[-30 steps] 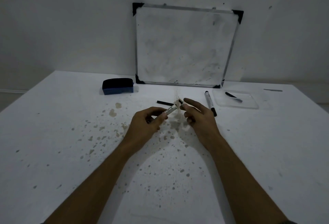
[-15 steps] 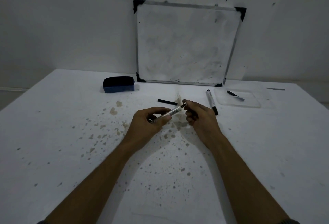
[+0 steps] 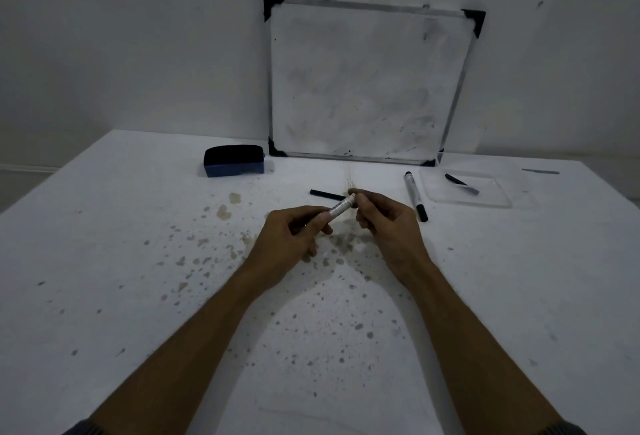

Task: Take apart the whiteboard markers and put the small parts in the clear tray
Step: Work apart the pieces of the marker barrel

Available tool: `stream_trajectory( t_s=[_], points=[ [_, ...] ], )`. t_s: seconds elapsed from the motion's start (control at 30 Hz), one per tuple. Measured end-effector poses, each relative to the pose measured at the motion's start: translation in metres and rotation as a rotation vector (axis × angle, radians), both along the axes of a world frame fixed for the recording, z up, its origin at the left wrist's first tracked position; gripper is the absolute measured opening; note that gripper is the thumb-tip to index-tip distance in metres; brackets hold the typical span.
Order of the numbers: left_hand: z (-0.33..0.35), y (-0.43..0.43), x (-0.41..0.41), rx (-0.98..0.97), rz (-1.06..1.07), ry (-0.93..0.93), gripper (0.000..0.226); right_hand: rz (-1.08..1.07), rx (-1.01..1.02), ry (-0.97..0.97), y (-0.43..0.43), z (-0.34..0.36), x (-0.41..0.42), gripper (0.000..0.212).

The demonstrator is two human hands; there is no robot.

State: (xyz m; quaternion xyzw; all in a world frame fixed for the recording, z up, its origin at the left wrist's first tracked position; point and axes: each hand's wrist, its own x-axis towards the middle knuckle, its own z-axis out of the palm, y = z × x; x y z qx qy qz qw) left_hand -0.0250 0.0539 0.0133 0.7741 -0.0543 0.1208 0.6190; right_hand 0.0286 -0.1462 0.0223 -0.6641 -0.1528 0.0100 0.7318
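Note:
My left hand (image 3: 294, 230) grips a white marker barrel (image 3: 341, 205) that points up and to the right. The fingertips of my right hand (image 3: 384, 218) pinch the barrel's far end. A black cap (image 3: 327, 194) lies on the table just behind my hands. A whole marker (image 3: 414, 195) with a black cap lies to the right of my right hand. Farther right sits the clear tray (image 3: 498, 201), and a small dark marker part (image 3: 460, 183) lies inside it.
A small whiteboard (image 3: 367, 85) leans against the wall at the back. A blue and black eraser (image 3: 233, 160) rests at the back left. The white table (image 3: 138, 279) is speckled with brownish stains. A thin dark strip (image 3: 540, 171) lies at the far right.
My right hand has closed in on the barrel's end, from apart to pinching it. Both hands have stayed in the same spot above the table.

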Motion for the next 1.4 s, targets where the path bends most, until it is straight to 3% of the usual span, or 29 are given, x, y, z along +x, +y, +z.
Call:
stream_trajectory(
  t_s=[0.3, 0.77, 0.87, 0.97, 1.03, 1.23, 1.4],
  points=[
    [0.006, 0.008, -0.004, -0.097, -0.094, 0.052, 0.021, 0.044, 0.07, 0.015, 0.009, 0.0, -0.006, 0.03],
    [0.005, 0.002, 0.004, -0.102, 0.008, 0.035, 0.019, 0.055, 0.031, 0.022, 0.021, 0.003, -0.007, 0.031],
    [0.011, -0.001, 0.006, -0.263, 0.103, 0.078, 0.018, -0.03, -0.025, 0.032, 0.033, 0.004, -0.015, 0.035],
    [0.014, 0.01, 0.006, -0.519, 0.086, 0.115, 0.025, -0.084, -0.216, -0.07, 0.038, 0.004, -0.022, 0.03],
    [0.015, 0.013, 0.003, -0.582, 0.07, 0.117, 0.028, -0.07, -0.3, -0.108, 0.041, 0.006, -0.028, 0.036],
    [0.018, 0.005, -0.004, -0.515, 0.057, 0.11, 0.026, -0.155, -0.504, -0.195, 0.055, 0.007, -0.04, 0.032],
    [0.017, 0.01, -0.007, -0.163, 0.192, 0.18, 0.034, -0.195, -0.535, -0.202, 0.062, 0.004, -0.041, 0.02]
  ],
)
